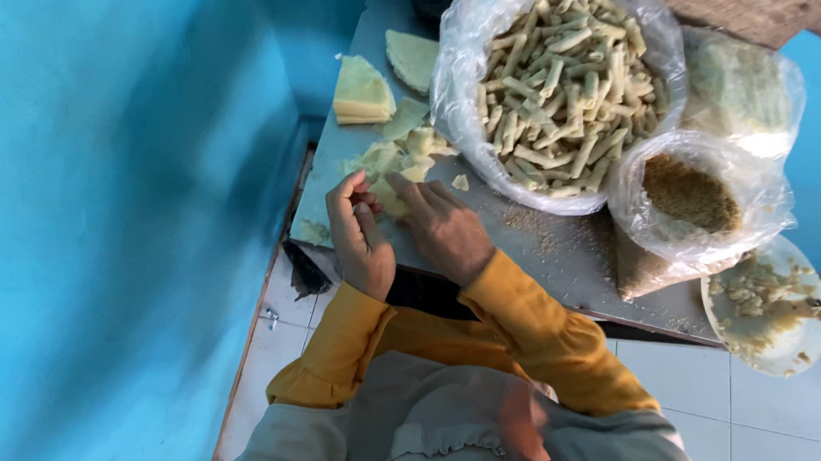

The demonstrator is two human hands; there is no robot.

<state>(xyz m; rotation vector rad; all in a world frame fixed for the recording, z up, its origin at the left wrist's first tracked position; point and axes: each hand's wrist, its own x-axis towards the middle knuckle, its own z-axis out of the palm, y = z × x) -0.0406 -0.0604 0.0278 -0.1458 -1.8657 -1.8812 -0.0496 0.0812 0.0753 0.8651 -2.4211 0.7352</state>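
My left hand [360, 234] and my right hand [445, 226] meet at the near edge of a grey metal worktop [574, 258]. Both pinch a small pale yellow piece of dough wrapper [390, 199] between their fingertips. Just beyond my fingers lie several loose yellow wrapper pieces [404, 147]. Two stacks of triangular wrappers [362, 91] sit farther back on the worktop. My sleeves are mustard yellow.
A big clear bag of rolled pale sticks [563, 79] stands at the right. Beside it is a smaller bag of brown crumbs [691, 194], another bag [739, 87] behind, and a white plate with filling [767, 308]. A blue wall runs along the left; white floor tiles lie below.
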